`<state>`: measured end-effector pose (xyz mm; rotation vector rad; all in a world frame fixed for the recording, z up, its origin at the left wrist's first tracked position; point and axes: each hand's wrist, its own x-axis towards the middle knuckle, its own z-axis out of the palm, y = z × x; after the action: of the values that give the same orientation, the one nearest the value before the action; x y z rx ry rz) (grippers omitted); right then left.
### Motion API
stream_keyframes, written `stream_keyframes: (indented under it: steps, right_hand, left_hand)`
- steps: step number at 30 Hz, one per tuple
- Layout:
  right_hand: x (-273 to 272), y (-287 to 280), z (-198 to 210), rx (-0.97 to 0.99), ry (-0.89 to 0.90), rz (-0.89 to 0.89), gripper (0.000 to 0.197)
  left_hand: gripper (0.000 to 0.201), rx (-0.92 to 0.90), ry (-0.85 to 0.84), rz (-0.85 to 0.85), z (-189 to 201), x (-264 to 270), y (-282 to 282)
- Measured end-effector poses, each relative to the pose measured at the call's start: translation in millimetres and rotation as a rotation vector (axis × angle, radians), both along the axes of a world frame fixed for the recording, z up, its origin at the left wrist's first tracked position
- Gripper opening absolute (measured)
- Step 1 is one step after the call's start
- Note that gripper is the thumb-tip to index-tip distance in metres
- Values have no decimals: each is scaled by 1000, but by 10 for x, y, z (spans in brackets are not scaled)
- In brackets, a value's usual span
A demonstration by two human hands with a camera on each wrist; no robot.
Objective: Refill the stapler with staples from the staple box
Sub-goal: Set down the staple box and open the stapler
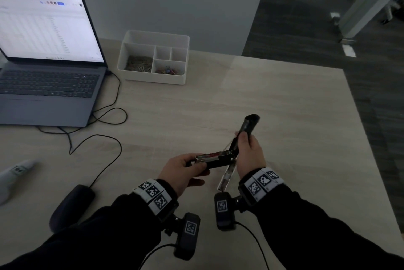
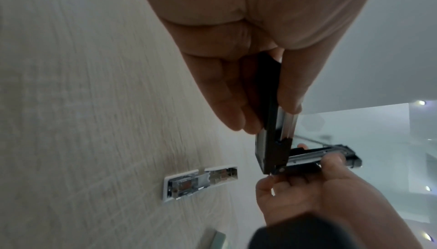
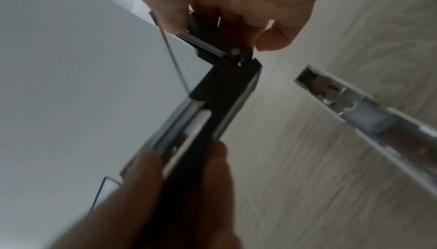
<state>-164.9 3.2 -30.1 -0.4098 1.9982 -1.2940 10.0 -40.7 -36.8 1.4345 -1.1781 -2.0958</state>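
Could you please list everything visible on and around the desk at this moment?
stapler: one, black with a metal channel, swung open, held above the desk between both hands
staple box: one, white, open with silvery staples inside, lying on the desk below the hands
organiser tray: one, white, several compartments, far side of the desk; small clips in two front compartments
laptop: one, grey, open with screen lit, far left
cables: black, looping across the desk beside the laptop
desk: one, pale wood grain
left hand: grips the stapler's lower half
right hand: grips the raised top arm
wrist cameras: two, black, with marker bands on dark sleeves
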Motion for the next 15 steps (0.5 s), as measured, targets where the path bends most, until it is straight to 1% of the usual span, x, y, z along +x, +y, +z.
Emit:
stream_keyframes:
  steps: [2, 3, 5, 6, 8, 10, 12, 14, 15]
  right_hand:
    - [-87, -65, -91, 87, -140, -106, 35]
    - [-132, -93, -164, 112, -197, -133, 34]
    - [-190, -133, -265, 99, -304, -176, 23]
    - [-206, -151, -280, 88, -336, -187, 19]
    - [-223, -191, -265, 65, -387, -178, 16]
    - [-225, -237, -246, 67, -426, -145, 13]
    - [-252, -283, -264, 98, -430, -91, 15]
    - [-304, -334, -288, 175, -340, -12, 20]
    - [-340, -354, -308, 233, -257, 35, 24]
  left_hand:
    - [26, -19, -6, 34, -27, 35, 22]
    - [29, -46, -28, 39, -53, 53, 22]
    - [32, -173, -140, -14, -115, 88, 0]
    - [31, -275, -226, -79, -149, 108, -20]
    - [29, -504, -425, -275, -199, 141, -70]
    - [32, -679, -570, -456, -257, 157, -130]
    - [35, -729, -630, -551, -308, 147, -163]
    - [35, -714, -676, -609, -331, 110, -162]
    - [34, -709, -693, -636, -348, 91, -153]
